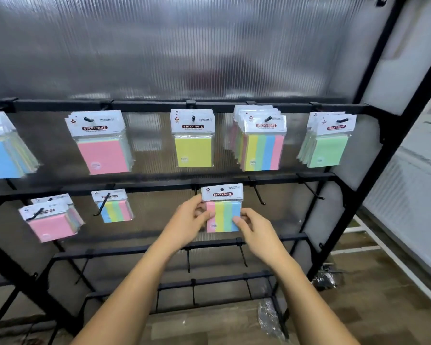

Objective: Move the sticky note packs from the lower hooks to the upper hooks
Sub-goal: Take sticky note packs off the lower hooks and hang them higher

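A striped sticky note pack (223, 210) in pink, yellow, green and blue is held in front of the lower rail, off any hook. My left hand (189, 221) pinches its left edge and my right hand (253, 226) pinches its lower right corner. The upper hooks carry a blue pack stack (3, 155), a pink pack (101, 143), a yellow pack (193, 140), a striped pack stack (263, 140) and a green pack stack (327, 143). On the lower hooks hang a pink pack stack (51, 220) and one striped pack (113, 206).
The black metal rack (373, 170) has bare hooks (258, 195) on the lower rail at the right and more bare hooks on the rails below. A ribbed translucent panel backs the rack. Crumpled plastic wrap (326, 278) lies on the wooden floor.
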A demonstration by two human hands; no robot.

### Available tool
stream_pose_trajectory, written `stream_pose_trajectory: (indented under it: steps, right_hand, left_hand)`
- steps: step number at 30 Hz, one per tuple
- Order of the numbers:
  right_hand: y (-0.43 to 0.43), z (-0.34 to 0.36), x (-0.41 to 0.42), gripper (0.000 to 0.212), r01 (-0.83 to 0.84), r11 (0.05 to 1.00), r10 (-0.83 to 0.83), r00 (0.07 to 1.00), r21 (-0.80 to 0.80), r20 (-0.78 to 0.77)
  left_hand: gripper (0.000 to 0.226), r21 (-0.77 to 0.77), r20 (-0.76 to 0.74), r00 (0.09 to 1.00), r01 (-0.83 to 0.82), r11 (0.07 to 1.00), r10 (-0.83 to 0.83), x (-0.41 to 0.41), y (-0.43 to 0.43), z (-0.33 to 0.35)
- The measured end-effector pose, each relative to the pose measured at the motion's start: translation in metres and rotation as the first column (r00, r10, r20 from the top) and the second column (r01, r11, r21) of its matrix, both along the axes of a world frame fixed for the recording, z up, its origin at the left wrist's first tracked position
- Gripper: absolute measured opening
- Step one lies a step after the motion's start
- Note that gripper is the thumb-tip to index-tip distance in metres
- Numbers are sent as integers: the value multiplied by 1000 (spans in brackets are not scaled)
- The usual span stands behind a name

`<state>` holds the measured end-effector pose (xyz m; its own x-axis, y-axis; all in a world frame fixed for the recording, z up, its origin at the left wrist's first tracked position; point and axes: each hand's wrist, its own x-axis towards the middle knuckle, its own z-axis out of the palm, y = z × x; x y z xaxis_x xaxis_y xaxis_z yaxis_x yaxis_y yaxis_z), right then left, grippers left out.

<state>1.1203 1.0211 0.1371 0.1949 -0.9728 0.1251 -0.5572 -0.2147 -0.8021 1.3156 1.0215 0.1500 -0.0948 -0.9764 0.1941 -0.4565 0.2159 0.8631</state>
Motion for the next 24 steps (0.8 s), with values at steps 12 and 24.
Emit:
stream_pose_trajectory:
  steps: [12,24]
  right_hand:
    - [-4,51,-66,19,73,961,-20,980,-268,198]
    - [-30,117,-65,34,16,926,76,970,-376,231]
  left_hand:
    - [9,-50,-97,995,7,999,-12,-49,-8,23]
    - [9,-172,367,920,-79,982,138,-52,-20,26]
